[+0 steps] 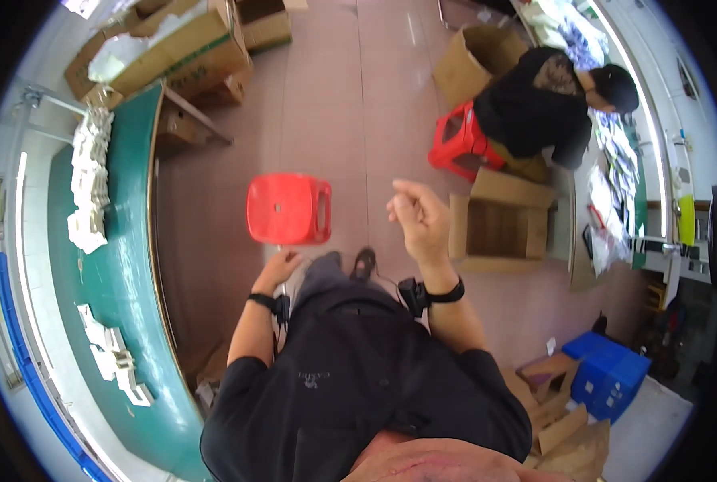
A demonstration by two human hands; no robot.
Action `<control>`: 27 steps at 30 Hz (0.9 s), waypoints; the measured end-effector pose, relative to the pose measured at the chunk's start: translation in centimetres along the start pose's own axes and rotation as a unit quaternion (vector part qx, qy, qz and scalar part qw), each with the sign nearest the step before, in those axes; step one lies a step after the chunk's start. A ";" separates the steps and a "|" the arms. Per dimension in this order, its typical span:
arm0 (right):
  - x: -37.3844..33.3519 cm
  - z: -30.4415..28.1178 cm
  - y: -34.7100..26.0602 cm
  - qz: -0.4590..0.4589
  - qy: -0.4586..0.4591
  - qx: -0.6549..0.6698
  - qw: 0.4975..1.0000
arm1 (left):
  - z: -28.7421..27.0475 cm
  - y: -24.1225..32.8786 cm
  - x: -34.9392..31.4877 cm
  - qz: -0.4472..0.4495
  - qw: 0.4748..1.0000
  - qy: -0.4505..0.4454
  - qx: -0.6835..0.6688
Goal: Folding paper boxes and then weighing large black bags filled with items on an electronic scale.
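Observation:
My right hand (420, 221) is raised in front of me over the floor, its fingers loosely bent and a little apart, with nothing seen in them. Lower down, beside my left thigh, hangs my left hand (277, 269). Its fingers are partly stretched and no held thing shows. Just beyond that hand stands a red plastic stool (282, 209) with a slot along its right side. A black strap with a small device (413, 296) is on my right wrist, and a similar strapped device (279, 307) is on the left.
On the left runs a green-topped table (130, 193) bearing stacked white parts (92, 181). To the right, a person in black (527, 104) sits on a red stool (457, 145) beside an open cardboard box (499, 229). A blue box (611, 373) lies lower right; large cartons (190, 68) stand far left.

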State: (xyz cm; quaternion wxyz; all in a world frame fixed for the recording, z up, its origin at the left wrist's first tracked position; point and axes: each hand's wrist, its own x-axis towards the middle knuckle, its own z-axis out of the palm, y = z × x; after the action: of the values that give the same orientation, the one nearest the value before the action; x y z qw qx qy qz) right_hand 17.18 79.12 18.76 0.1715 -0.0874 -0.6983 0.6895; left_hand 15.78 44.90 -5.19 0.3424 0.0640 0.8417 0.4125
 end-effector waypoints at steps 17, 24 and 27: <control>34.3 -8.6 13.2 -0.031 -0.043 -0.155 0.987 | -4.1 4.5 27.1 -0.232 0.945 0.065 -0.221; 52.1 -11.5 15.2 -0.005 -0.011 -0.163 0.987 | -13.6 14.9 45.0 -0.186 0.959 0.121 -0.175; 59.1 -13.2 17.3 0.030 0.001 -0.131 0.991 | -15.5 22.0 54.2 -0.136 0.975 0.144 -0.099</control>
State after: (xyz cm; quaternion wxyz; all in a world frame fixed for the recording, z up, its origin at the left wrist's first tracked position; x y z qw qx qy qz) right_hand -34.80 113.17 8.45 0.1390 -0.1305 -0.7792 0.5970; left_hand -38.90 70.29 -10.72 0.2750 -0.1452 0.8378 0.4488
